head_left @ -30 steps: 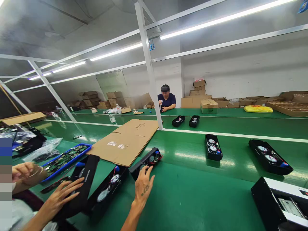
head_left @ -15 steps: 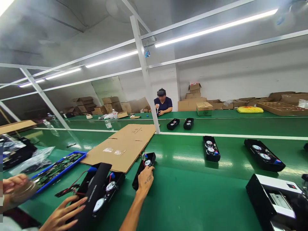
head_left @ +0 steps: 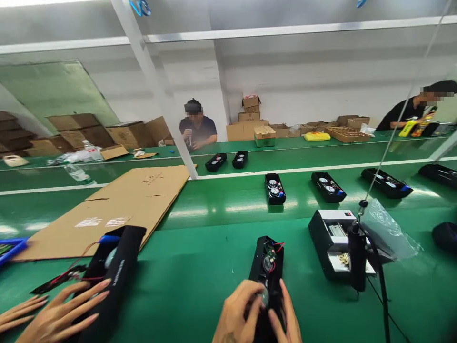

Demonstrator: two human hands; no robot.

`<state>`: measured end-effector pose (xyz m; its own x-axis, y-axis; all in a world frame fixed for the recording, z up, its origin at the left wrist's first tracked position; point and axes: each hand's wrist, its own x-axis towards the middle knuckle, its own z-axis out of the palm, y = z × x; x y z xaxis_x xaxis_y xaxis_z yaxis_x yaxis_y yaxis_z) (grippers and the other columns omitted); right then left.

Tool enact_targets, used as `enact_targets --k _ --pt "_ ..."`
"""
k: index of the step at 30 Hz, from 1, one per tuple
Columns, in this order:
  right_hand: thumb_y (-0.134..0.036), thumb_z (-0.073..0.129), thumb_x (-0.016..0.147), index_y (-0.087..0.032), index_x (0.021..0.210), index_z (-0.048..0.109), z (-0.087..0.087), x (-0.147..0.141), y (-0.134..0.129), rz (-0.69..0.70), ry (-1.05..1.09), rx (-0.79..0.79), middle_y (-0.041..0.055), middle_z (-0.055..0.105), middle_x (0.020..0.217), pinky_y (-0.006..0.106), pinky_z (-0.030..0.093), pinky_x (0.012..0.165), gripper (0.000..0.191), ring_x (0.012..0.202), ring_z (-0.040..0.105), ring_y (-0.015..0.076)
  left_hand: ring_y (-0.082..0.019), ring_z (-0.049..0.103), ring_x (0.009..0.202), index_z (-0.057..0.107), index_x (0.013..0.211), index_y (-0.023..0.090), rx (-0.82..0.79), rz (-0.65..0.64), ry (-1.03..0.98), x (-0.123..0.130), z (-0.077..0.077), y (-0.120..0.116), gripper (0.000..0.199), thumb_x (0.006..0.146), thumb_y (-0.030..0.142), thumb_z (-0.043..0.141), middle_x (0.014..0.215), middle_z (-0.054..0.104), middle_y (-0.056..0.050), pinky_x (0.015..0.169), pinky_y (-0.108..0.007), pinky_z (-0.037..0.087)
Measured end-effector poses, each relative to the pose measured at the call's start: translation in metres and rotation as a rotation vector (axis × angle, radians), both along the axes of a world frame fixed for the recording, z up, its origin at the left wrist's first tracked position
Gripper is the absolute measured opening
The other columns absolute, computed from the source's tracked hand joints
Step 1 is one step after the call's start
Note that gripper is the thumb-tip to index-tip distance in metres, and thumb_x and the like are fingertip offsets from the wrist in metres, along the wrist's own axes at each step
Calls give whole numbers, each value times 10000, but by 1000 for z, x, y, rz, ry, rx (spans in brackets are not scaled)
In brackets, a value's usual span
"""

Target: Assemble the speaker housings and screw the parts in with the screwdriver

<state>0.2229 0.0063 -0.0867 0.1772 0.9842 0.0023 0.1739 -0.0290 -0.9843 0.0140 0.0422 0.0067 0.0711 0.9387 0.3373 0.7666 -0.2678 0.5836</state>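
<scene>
A long black speaker housing (head_left: 255,269) lies before me on the green bench, its inside facing up. A small circuit board with red wires shows at its far end, with round drivers below. My left hand (head_left: 238,308) curls over the housing's left side, thumb and fingertips at the lower driver (head_left: 264,296). Along the right side rests my right hand (head_left: 288,317), thumb and fingers gripping the wall. The near end of the housing is partly hidden by both hands.
At left, a co-worker's hands (head_left: 59,309) hold another black housing (head_left: 123,267). Cardboard (head_left: 143,200) lies beyond. On the right stand an open black-and-white box (head_left: 321,238) and a hanging electric screwdriver (head_left: 357,257). Several housings (head_left: 274,189) sit along the far strip. Two people sit opposite.
The view has swung right. My left hand has brought the housing away from the co-worker's side to in front of me. My right hand has come into view on it.
</scene>
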Motion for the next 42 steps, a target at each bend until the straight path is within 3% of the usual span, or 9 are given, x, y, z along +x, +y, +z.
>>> enact_targets --k 6,14,19,23,28,32,35,39,42 --pt "-343 691 774 -224 1626 517 1 24 37 2 167 -125 149 638 1558 477 617 1060 877 1284 727 355 -237 819 939 761 1134 263 2 63 -158 0 -1 7 298 1071 432 524 1102 813 -76 773 -325 702" --pt "-32 503 714 -278 1420 744 97 84 104 606 -347 22 52 800 1334 426 581 1094 785 1260 751 292 -318 792 997 619 1400 436 87 196 29 -102 3 -20 437 966 471 658 1117 782 -84 691 -487 688" --pt "84 483 663 -264 1244 829 133 100 135 964 -626 130 24 831 1264 288 569 1063 760 1196 785 234 -407 614 1427 669 1372 382 23 -132 62 -37 -24 -23 580 840 537 839 1326 743 -83 1021 -603 642" --pt "72 492 776 -215 1199 828 127 105 126 808 -667 125 84 843 1212 371 587 1048 612 1159 793 276 -379 549 1505 696 1306 306 -7 -328 67 14 -37 -13 430 922 463 808 1296 762 -84 1215 -595 514" --pt "-78 561 961 -215 1174 801 118 101 89 544 -480 309 98 829 1219 401 605 1059 349 1156 775 253 -394 559 1495 727 1174 258 84 -387 12 15 -24 7 218 1000 387 754 1102 817 -63 1257 -717 393" --pt "-97 713 878 -208 1409 681 120 88 75 637 -539 331 135 715 1462 498 519 1194 543 1362 663 303 -324 661 1401 745 1188 266 146 -478 -81 24 -14 21 158 1043 297 689 1016 834 -34 1277 -619 423" --pt "-86 684 882 -215 1243 725 117 83 77 708 -597 380 114 758 1369 444 566 1108 386 1244 716 280 -270 746 1280 743 1165 277 48 -492 -158 32 -7 24 134 1046 289 682 1111 837 -25 1264 -535 471" --pt "-61 591 794 -208 1034 655 113 87 84 511 -591 318 99 793 1088 370 595 921 289 995 756 254 -369 705 1336 686 1349 298 -130 -393 -166 33 3 20 532 871 416 889 1315 795 -91 1145 -544 589" --pt "-82 543 803 -225 1055 590 117 90 86 378 -417 140 47 752 937 344 564 844 294 875 732 223 -393 715 1313 693 1330 292 -206 -378 -160 33 10 19 634 785 486 951 1163 828 -76 1127 -558 598"
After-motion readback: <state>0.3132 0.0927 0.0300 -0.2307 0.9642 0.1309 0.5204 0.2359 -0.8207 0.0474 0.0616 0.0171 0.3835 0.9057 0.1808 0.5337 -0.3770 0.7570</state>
